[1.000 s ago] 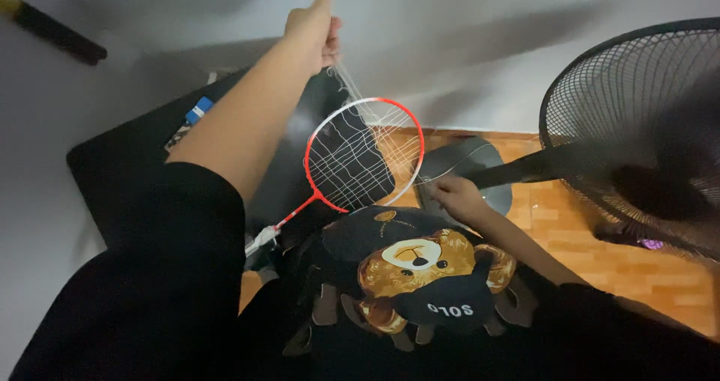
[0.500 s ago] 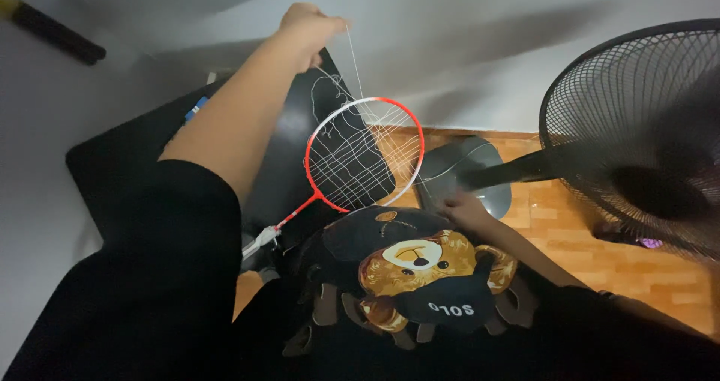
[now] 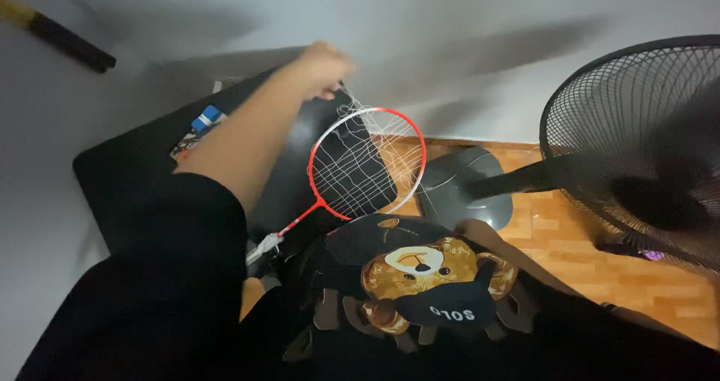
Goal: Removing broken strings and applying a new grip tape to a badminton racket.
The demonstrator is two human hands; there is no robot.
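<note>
— So where does the racket lie from the grip?

— Below and a little right of it — the red hoop's top edge sits just under the left hand, and the shaft runs down and leftward toward the white handle end near the lap.

— And the long axis?

— Slanted: head up by the fist, handle low and close to the body.

— What is the hand holding?

— It is closed around loose white string pulled up off the hoop's top; the fingers are blurred, so how tight I cannot tell.

— The other hand?

— The right hand is out of sight, so the left is the only one near.

— Beyond that?

— Right of the grip, a grey fan base touches the hoop's far side, with the fan's black cage further right.
</note>
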